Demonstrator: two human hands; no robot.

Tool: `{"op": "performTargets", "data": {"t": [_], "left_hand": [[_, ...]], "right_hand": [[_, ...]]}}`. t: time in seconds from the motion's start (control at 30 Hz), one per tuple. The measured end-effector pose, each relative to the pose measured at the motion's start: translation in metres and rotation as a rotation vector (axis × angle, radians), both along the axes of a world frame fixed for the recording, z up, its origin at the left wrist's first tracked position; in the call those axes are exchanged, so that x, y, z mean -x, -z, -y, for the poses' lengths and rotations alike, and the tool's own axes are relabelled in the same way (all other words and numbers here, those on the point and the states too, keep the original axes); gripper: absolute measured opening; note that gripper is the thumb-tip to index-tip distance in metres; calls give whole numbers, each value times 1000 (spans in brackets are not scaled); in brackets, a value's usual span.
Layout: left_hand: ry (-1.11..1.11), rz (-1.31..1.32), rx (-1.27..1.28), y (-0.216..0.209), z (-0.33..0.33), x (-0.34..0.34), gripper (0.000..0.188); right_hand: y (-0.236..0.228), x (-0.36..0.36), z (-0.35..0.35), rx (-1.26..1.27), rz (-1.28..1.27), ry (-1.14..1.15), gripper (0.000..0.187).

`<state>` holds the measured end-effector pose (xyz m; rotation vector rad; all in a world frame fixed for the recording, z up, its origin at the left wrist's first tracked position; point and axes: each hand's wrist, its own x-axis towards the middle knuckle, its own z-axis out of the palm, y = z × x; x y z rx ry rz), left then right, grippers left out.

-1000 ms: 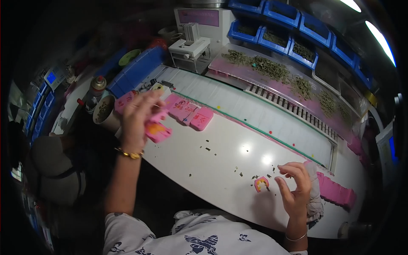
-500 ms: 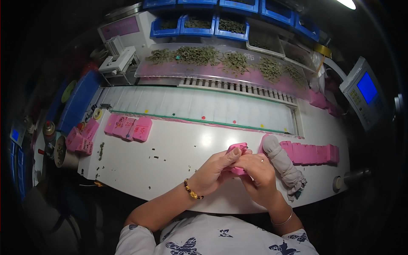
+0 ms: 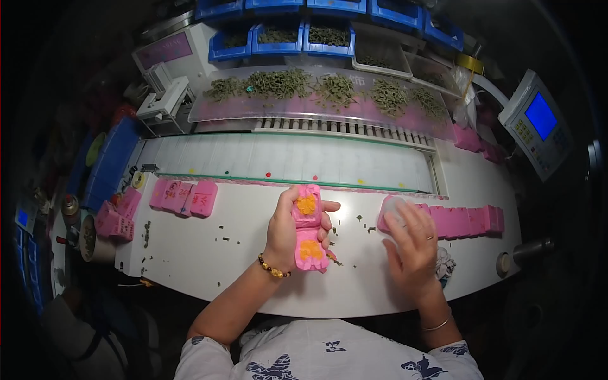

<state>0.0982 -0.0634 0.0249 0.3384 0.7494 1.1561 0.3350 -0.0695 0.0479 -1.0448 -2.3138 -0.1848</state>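
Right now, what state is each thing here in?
Pink mold: open, orange insides showing
Left hand: holding mold
Right hand: fingers bent, grip unclear
Cloth: crumpled, partly hidden
Right pink blocks: in a row
Tray: bearing heaped green bits
Screen: lit blue

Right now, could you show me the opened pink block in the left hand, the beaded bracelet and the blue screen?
Opened pink block (image 3: 308,223): head view, on the strip between its orange patches.
Beaded bracelet (image 3: 277,273): head view, on its gold beads.
Blue screen (image 3: 540,116): head view, middle of its lit face.
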Motion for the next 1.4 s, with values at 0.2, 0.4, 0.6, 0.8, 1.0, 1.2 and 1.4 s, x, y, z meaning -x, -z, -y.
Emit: {"op": "performTargets", "data": {"t": [0.2, 0.4, 0.6, 0.8, 1.0, 1.2, 1.4], "left_hand": [[99, -97, -57, -1, 3, -15, 69], [116, -154, -40, 11, 8, -23, 69], [60, -261, -130, -4, 3, -22, 62], [33, -437, -164, -9, 15, -13, 63], [-17, -308, -147, -1, 11, -6, 62], [-125, -286, -184, -2, 8, -22, 61], [-186, -366, -233, -3, 15, -3, 63]], "right_hand": [[1, -34, -10, 372, 113, 102, 67], [-47, -7, -10, -42, -92, 47, 67], [-30, 39, 11, 27, 177, -196, 57], [-38, 34, 4, 192, 200, -232, 66], [-64, 31, -10, -23, -96, -18, 71], [-26, 53, 8, 2, 130, -177, 68], [-51, 35, 0, 274, 97, -209, 81]]}}
